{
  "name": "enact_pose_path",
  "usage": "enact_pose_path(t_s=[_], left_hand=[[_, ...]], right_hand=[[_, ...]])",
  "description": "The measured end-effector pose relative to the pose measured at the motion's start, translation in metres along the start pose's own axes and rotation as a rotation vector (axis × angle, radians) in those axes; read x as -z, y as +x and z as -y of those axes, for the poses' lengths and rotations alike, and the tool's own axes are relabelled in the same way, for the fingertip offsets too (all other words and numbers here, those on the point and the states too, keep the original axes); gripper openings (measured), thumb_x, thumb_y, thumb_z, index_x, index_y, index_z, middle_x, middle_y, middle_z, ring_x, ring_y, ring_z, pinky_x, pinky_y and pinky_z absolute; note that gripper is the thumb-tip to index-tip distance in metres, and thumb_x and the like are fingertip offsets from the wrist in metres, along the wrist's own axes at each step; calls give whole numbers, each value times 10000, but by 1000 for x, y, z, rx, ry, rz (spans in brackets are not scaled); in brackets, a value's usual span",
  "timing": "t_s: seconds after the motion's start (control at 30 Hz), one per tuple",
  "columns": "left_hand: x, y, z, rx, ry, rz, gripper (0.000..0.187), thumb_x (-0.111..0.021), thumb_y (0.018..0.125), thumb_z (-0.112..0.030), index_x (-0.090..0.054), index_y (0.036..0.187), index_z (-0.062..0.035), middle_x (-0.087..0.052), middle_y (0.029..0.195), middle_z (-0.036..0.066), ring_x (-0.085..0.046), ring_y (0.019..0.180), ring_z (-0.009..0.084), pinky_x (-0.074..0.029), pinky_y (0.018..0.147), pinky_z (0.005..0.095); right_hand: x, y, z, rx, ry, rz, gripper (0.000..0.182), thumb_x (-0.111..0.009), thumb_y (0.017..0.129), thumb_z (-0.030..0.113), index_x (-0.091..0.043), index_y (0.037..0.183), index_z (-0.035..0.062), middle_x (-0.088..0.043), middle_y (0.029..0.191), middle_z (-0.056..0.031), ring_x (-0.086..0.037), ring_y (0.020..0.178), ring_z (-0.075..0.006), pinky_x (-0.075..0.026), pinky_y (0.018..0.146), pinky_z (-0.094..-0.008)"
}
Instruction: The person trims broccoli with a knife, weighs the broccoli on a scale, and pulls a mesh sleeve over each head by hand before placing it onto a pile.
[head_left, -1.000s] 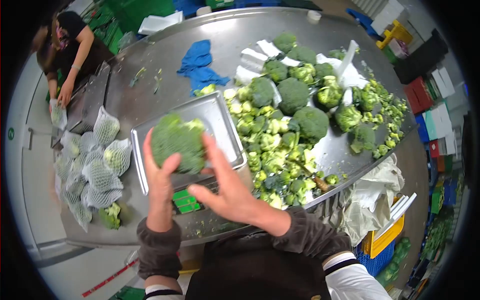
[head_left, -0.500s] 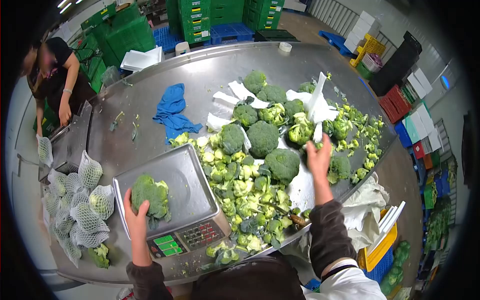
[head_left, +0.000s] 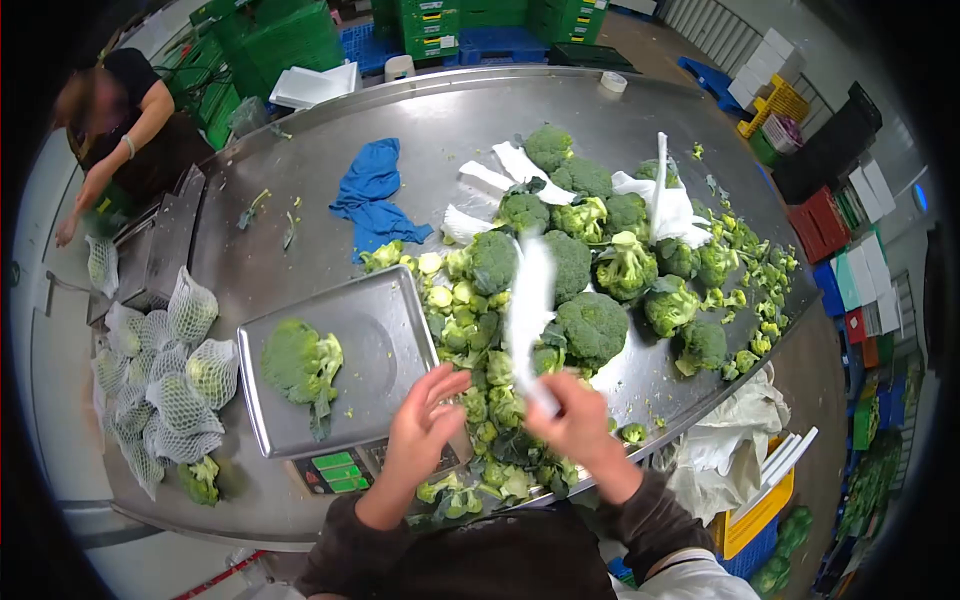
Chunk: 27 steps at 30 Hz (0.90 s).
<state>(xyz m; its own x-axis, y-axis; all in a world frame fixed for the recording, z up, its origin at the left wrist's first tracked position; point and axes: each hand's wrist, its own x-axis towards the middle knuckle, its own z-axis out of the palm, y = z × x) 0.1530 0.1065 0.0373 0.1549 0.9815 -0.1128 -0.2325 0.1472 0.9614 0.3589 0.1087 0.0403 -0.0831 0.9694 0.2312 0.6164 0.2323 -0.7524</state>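
My right hand [head_left: 580, 425] grips the lower end of a white foam net sleeve [head_left: 528, 310], which stands up blurred over the broccoli pile. My left hand [head_left: 420, 432], open with nothing in it, hovers over the front right of the scale, partly covering its keypad. A trimmed broccoli head [head_left: 295, 358] lies on its side on the scale's metal tray [head_left: 378, 340]. Right of the scale are many cut stem pieces [head_left: 490, 370]. Behind them sit several broccoli heads [head_left: 592, 330], with other flat white net sleeves [head_left: 520, 168] among them.
Net-wrapped broccoli [head_left: 175, 390] is heaped left of the scale. A blue cloth [head_left: 370, 195] lies on the steel table [head_left: 290, 170]. Another person [head_left: 125, 120] stands at the far left. A yellow crate [head_left: 750, 520] stands below the right edge, and green crates [head_left: 430, 30] are stacked behind.
My left hand has let go of the broccoli head on the tray and moved right. My right hand has come back leftward from the far pile, now with a white net sleeve.
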Motion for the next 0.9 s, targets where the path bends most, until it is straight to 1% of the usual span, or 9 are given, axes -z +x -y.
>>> enact_pose_path(t_s=[0.13, 0.27, 0.33, 0.47, 0.57, 0.63, 0.73, 0.83, 0.9], left_hand=[[13, 17, 8, 167, -224, -143, 332, -577, 851, -74, -494, 1154, 32, -629, 920, 95, -624, 763, 158, -509, 685, 282], [27, -5, 16, 122, -23, -138, 218, -611, 826, -60, -597, 1026, 25, -644, 867, 54, -602, 741, 108, -499, 642, 260], [29, -17, 20, 149, 58, -94, 194, -620, 819, -59, -619, 996, 21, -645, 857, 42, -596, 746, 96, -492, 639, 252], [20, -36, 24, 325, -45, 82, 212, -623, 817, -63, -613, 1008, 29, -647, 833, 48, -611, 699, 117, -498, 629, 254], [25, -46, 10, 444, -271, 192, 308, -557, 886, -177, -551, 1118, 25, -639, 926, 84, -626, 800, 146, -514, 677, 290], [22, -47, 23, 415, -817, 26, 440, -449, 940, -310, -446, 1244, 8, -585, 1088, 113, -587, 980, 181, -498, 790, 332], [20, -44, 55, 254, -378, -124, 525, -403, 957, -355, -313, 1357, -28, -470, 1255, 92, -459, 1146, 174, -366, 967, 298], [10, -51, 61, 92, -450, -238, 476, -516, 924, -224, -344, 1319, -21, -482, 1207, 52, -444, 1101, 119, -357, 942, 267], [12, -60, 59, 41, -436, -302, 412, -527, 919, -209, -421, 1267, -16, -524, 1147, 44, -476, 1051, 105, -377, 913, 258]], right_hand=[[-30, -36, 37, 263, 86, 293, 237, -689, 718, 194, -590, 906, 89, -566, 713, -56, -570, 514, -211, -463, 460, -314], [-16, -25, 40, 112, 209, 514, 360, -736, 688, 204, -580, 987, 78, -586, 796, -60, -596, 667, -197, -480, 595, -301], [-9, 0, 47, 144, 146, 109, 474, -748, 676, 204, -544, 1075, 48, -578, 918, -96, -587, 813, -246, -472, 725, -339], [-30, 23, 51, 234, 99, -65, 467, -728, 700, 143, -547, 1111, 17, -590, 929, -104, -581, 852, -221, -462, 726, -312], [-46, 18, 47, -49, 416, 13, 215, -663, 785, 94, -632, 964, -22, -647, 846, -94, -608, 739, -152, -474, 654, -245], [-61, 15, 36, -408, 938, 34, 269, -626, 833, 107, -616, 1067, -27, -653, 912, -63, -600, 759, -106, -489, 666, -236], [-84, 3, 44, -635, 1034, 218, 274, -595, 862, 120, -609, 1097, -21, -635, 971, -74, -589, 799, -99, -481, 701, -223], [-109, -13, 44, -13, 660, 161, 262, -625, 795, 85, -657, 1055, 65, -562, 1023, -76, -543, 903, -144, -439, 755, -252], [-111, -18, 46, 47, 449, 43, 257, -606, 787, 61, -649, 1040, 44, -579, 962, -102, -546, 885, -169, -422, 779, -266]])
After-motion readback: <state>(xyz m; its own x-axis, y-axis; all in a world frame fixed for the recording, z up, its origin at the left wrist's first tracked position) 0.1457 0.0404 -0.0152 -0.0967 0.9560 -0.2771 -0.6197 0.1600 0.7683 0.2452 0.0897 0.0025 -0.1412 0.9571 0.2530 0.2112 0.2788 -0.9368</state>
